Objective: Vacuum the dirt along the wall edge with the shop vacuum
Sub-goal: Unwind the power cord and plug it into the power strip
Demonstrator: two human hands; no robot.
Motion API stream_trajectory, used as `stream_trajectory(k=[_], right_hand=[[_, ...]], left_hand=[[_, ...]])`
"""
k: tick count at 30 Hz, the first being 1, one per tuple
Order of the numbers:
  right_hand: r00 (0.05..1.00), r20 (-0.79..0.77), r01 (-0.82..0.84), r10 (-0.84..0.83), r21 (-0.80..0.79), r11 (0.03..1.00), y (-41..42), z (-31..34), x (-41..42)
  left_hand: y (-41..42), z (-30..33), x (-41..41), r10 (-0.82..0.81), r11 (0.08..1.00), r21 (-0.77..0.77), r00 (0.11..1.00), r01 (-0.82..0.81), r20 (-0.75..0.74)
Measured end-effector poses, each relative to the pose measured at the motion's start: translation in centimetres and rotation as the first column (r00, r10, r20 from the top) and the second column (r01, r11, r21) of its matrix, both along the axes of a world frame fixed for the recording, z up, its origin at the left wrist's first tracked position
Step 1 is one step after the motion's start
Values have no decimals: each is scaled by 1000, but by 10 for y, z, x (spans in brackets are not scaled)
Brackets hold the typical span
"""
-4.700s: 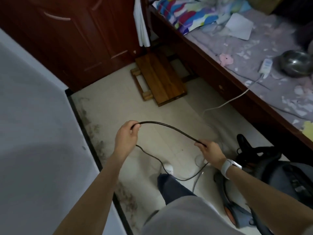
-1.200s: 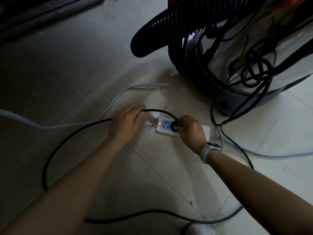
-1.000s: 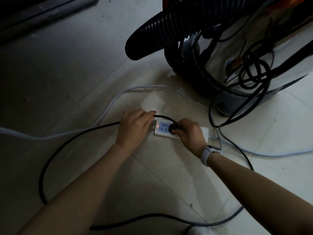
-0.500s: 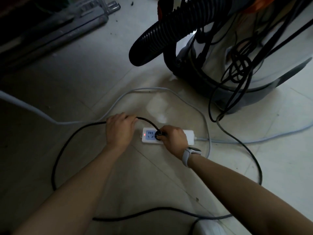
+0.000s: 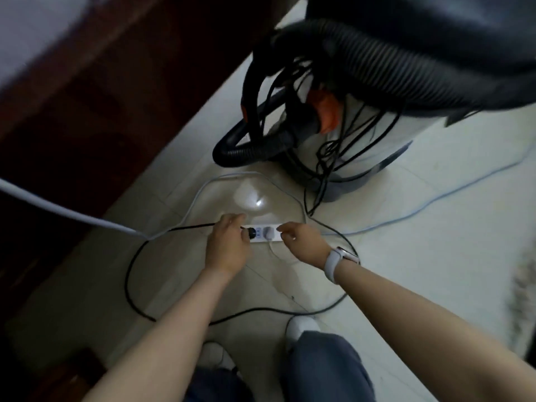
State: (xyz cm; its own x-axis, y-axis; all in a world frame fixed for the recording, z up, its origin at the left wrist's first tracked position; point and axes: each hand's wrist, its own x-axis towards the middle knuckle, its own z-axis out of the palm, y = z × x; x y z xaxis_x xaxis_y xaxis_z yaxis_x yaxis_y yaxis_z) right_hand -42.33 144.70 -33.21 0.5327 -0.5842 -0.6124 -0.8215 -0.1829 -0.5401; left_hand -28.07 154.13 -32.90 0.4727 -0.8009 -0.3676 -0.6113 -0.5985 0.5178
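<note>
The shop vacuum stands on the pale tiled floor, its black ribbed hose looped over the top and black cord bunched against its white drum. In front of it lies a white power strip with the vacuum's black plug seated in its left socket. My left hand is closed around the black power cord right beside the plug. My right hand hovers at the strip's right end, fingers loosely curled and holding nothing.
Dark wooden furniture fills the left side. A white cable runs in from the left and a bluish cable trails off to the right. My white shoes stand just behind the looped cord. A blurred speckled patch lies at the right edge.
My right hand has come off the black plug and moved to the strip's right end. My left hand slid along the cord up to the plug. The view pulled back and up.
</note>
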Motion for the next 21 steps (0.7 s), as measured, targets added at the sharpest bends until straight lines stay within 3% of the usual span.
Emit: stream_trajectory(k=[10,15,17,21], right_hand=[[981,65,182,-181,-11,983,-54,240,-50],[928,129,357,-350,-41,933,-95,309,-76],[855,146,501,-497,15,866,-109,319,-86],[535,104,800,-838,256,543,-128,323,-106]], left_hand=[[-76,251,-30,-45,999,-5,995,44,-92],[-118,329,-44,-124,991,-46,991,122,-43],[-131,340,-53,-175,984,-45,984,174,-32],[-151,341,-69,-248,968,-53,969,247,-18]])
